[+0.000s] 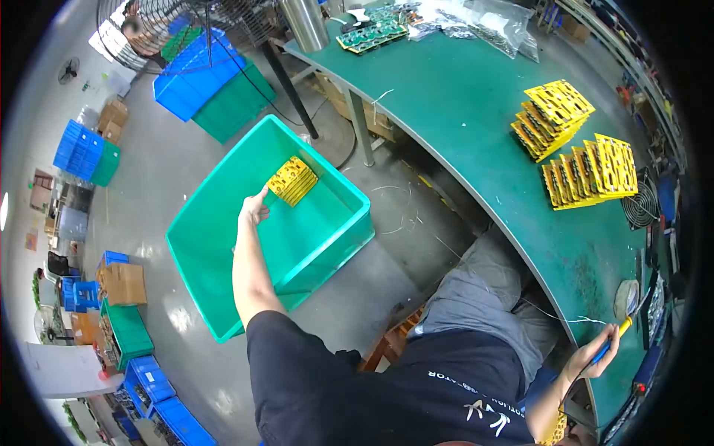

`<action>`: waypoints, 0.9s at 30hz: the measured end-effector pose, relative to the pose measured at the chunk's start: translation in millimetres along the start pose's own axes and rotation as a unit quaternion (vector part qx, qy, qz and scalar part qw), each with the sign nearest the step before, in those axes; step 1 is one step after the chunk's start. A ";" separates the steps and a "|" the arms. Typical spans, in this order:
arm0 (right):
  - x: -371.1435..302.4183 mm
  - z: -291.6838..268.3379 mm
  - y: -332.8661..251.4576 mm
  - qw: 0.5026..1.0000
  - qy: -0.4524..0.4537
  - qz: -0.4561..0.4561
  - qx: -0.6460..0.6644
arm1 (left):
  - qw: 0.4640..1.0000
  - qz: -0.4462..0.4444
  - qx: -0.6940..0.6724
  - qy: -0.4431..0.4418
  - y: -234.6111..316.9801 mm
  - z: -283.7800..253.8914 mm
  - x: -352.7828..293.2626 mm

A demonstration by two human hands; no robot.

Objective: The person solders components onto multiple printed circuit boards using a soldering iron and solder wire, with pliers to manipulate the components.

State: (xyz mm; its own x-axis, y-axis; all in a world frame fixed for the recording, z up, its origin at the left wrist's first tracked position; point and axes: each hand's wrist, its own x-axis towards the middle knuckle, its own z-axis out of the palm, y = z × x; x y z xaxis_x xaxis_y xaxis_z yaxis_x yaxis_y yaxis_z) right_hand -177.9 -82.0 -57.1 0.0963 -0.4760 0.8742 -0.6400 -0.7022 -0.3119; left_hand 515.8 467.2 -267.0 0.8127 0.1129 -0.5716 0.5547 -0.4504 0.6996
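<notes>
My left arm reaches over a large green plastic bin (195, 279). At the end of it, my left hand (255, 209) is closed at the near left corner of a compact stack of yellow circuit boards (294, 181) inside the bin. One finger or the thumb lies against the stack's edge, and the other fingers are curled, partly hidden from above. Low on the right, my right hand (593, 352) grips a blue-and-yellow soldering iron (613, 338) with a dark cable. It hovers at the curved edge of the green workbench (476, 141), near a roll of tape (626, 299).
Two fanned stacks of yellow circuit boards (554, 119) stand on the bench, with a small black fan (641, 202) beside them. Green boards (372, 36) and clear plastic bags (498, 26) lie at its far end. A pedestal fan (193, 30) and blue bins (199, 74) stand beyond the green bin.
</notes>
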 end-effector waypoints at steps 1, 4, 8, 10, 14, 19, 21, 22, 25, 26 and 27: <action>0.0 -0.3 -0.2 1.000 -0.001 0.016 -0.006 | 0.999 -0.021 -0.020 0.017 -9.4 4.8 11.8; 2.2 -0.1 3.0 0.999 -0.001 0.009 -0.032 | 0.995 -0.028 -0.075 0.056 -27.7 35.1 38.6; 5.2 0.1 5.7 0.999 -0.007 -0.010 -0.042 | 0.988 -0.046 -0.144 0.039 -32.2 49.7 67.0; 6.1 -1.0 5.3 0.998 -0.012 -0.018 -0.062 | 0.982 -0.060 -0.167 0.061 -31.2 65.4 75.2; 8.2 -3.6 7.6 0.996 -0.009 -0.024 -0.081 | 0.976 -0.074 -0.195 0.058 -21.1 84.0 84.6; 10.3 -3.6 13.2 0.997 -0.028 -0.031 -0.067 | 0.981 -0.074 -0.179 0.012 -24.2 87.6 90.5; 10.8 -3.8 12.6 0.997 -0.034 -0.030 -0.066 | 0.978 -0.053 -0.203 0.001 -24.9 90.2 92.2; 10.3 -3.0 12.3 0.996 -0.034 -0.033 -0.073 | 0.973 -0.031 -0.227 -0.007 -25.9 89.3 92.0; 9.2 -3.4 9.3 0.995 -0.033 -0.035 -0.089 | 0.975 -0.067 -0.208 -0.029 -28.4 87.7 89.4; 8.5 -3.9 8.5 0.994 -0.035 -0.036 -0.098 | 0.971 -0.078 -0.224 -0.033 -30.2 89.7 87.0; 7.8 -4.2 9.8 0.994 -0.033 -0.033 -0.098 | 0.971 -0.075 -0.223 -0.033 -31.4 92.4 84.8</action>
State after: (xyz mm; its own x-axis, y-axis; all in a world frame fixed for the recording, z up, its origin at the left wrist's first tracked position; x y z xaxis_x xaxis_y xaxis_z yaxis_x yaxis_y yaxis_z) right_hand -186.6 -90.4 -51.8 0.1892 -0.4705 0.8619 -0.7658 -0.6201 -0.1704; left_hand 550.8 409.1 -377.0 0.7114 0.0850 -0.6976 0.7003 -0.0030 0.7138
